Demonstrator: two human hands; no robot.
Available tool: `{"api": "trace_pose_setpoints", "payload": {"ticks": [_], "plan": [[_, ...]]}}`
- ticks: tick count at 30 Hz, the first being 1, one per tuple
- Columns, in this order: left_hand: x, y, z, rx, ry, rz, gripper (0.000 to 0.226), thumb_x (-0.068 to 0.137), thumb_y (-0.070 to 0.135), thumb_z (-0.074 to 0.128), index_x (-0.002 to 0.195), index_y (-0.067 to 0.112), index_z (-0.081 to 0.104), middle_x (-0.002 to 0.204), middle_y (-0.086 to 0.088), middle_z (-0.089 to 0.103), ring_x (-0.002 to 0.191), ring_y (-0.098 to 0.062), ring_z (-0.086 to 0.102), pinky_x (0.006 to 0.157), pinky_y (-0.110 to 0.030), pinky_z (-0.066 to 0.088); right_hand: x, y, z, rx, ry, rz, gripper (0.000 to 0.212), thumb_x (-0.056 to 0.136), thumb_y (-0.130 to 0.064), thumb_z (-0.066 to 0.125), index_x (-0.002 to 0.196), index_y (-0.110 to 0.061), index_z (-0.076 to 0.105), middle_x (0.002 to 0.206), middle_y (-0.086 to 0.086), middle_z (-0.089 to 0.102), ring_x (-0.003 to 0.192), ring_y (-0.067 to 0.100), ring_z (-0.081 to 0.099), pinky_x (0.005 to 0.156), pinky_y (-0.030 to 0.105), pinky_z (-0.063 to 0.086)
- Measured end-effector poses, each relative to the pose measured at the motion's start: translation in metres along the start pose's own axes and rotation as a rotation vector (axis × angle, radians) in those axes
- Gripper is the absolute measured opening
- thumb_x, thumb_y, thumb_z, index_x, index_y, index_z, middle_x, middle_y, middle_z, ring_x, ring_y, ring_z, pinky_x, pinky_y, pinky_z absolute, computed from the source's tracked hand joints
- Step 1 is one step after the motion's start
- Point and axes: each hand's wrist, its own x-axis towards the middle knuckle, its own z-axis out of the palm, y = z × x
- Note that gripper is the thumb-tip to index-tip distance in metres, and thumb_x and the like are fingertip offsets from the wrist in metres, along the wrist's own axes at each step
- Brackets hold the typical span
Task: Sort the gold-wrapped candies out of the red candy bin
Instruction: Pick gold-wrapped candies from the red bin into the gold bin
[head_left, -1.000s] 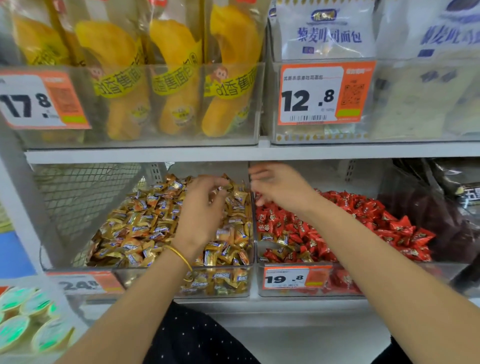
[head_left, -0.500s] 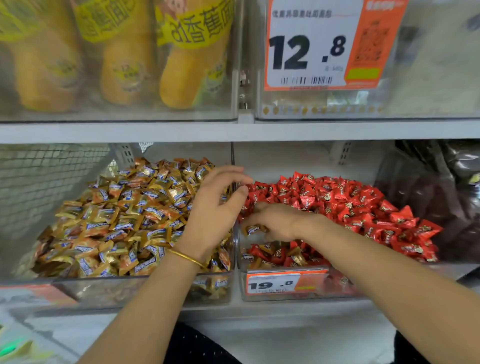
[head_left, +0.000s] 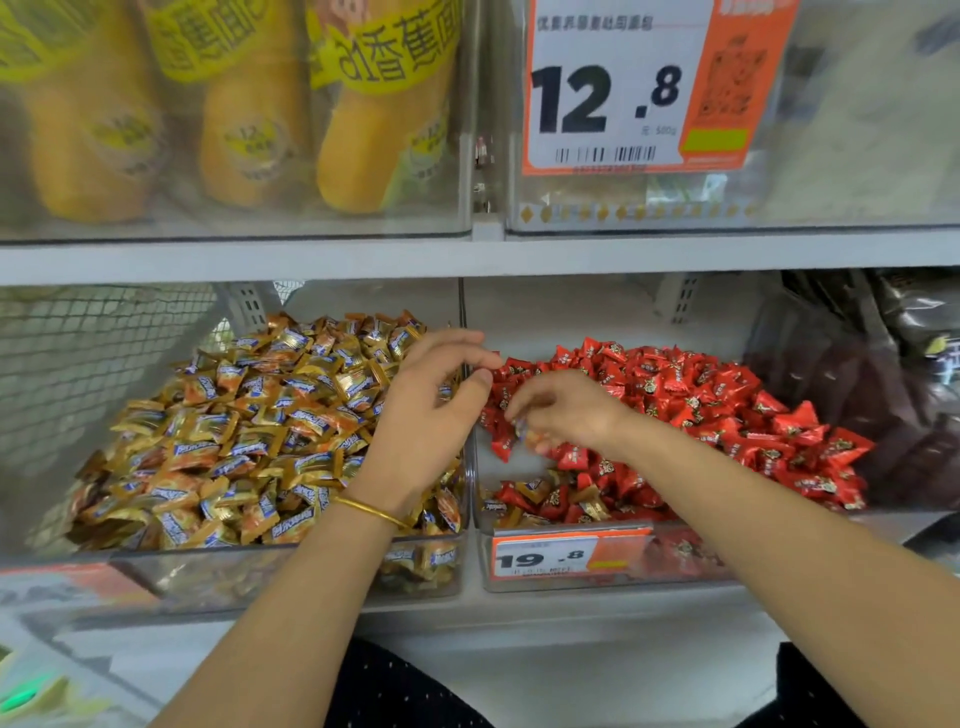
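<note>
Gold-wrapped candies (head_left: 589, 508) still dot the front of the red candy bin (head_left: 675, 566); the right hand (head_left: 571, 415), now higher, pinches one, seemingly gold; the left hand (head_left: 431, 415) hovers mid-frame, grip loose.

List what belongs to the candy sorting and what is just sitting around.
Job:
red candy bin
gold-wrapped candies at its front
red candies
gold candy bin
left hand
right hand

Bystanders:
yellow snack packs
12.8 price tag
dark bags

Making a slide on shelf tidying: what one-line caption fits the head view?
Right hand pinches a stray gold candy in the red bin; left hand hovers open over the gold bin.
</note>
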Motion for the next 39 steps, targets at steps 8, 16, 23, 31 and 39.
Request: {"api": "trace_pose_setpoints", "payload": {"ticks": [8, 16, 23, 31, 39], "plan": [[0.001, 0.001, 0.000, -0.015, 0.007, -0.004, 0.022, 0.087, 0.007, 0.057, 0.090, 0.028, 0.066, 0.115, 0.009, 0.055, 0.116, -0.005, 0.047, 0.106, -0.035, 0.036, -0.011, -0.001, -0.012, 0.171, -0.094, 0.294, 0.033, 0.089, -0.041, 0.057, 0.067, -0.018, 0.049, 0.060, -0.001, 0.048, 0.049, 0.011, 0.035, 0.037, 0.016, 0.026], [0.001, 0.002, 0.000, -0.021, 0.001, -0.010, 0.023, 0.087, 0.007, 0.057, 0.088, 0.028, 0.066, 0.116, 0.006, 0.055, 0.116, -0.007, 0.048, 0.105, -0.033, 0.038, -0.011, 0.010, 0.005, -0.839, -0.244, -0.021, 0.020, 0.083, -0.020, 0.070, 0.102, -0.020, 0.066, 0.107, -0.007, 0.061, 0.098, 0.015, 0.055, 0.076, 0.024, 0.040], [0.028, 0.042, -0.007, 0.600, -0.478, 0.326, 0.018, 0.085, 0.014, 0.059, 0.098, 0.020, 0.069, 0.100, 0.007, 0.065, 0.088, -0.010, 0.060, 0.085, -0.031, 0.047, -0.033, -0.003, -0.028, 0.118, 0.040, 0.040, 0.013, 0.086, -0.021, 0.067, 0.083, -0.013, 0.058, 0.064, -0.003, 0.046, 0.048, 0.008, 0.032, 0.040, 0.019, 0.026], [0.047, 0.042, 0.068, 1.388, -1.403, -0.005, 0.040, 0.086, 0.028, 0.065, 0.119, 0.006, 0.058, 0.095, -0.003, 0.058, 0.081, -0.021, 0.052, 0.068, -0.034, 0.049, -0.059, 0.013, -0.048, 0.740, 0.151, 0.232, 0.003, 0.091, -0.008, 0.057, 0.089, -0.008, 0.054, 0.081, 0.012, 0.056, 0.040, 0.006, 0.033, 0.035, 0.016, 0.024], [0.049, 0.028, 0.072, 1.260, -1.250, -0.084, 0.048, 0.080, 0.022, 0.070, 0.120, 0.001, 0.052, 0.109, -0.013, 0.063, 0.092, -0.028, 0.063, 0.075, -0.034, 0.053, -0.064, 0.021, -0.058, 0.782, 0.154, 0.255, 0.007, 0.090, -0.006, 0.053, 0.086, -0.010, 0.050, 0.068, 0.010, 0.064, 0.039, 0.008, 0.034, 0.035, 0.016, 0.028]]}}
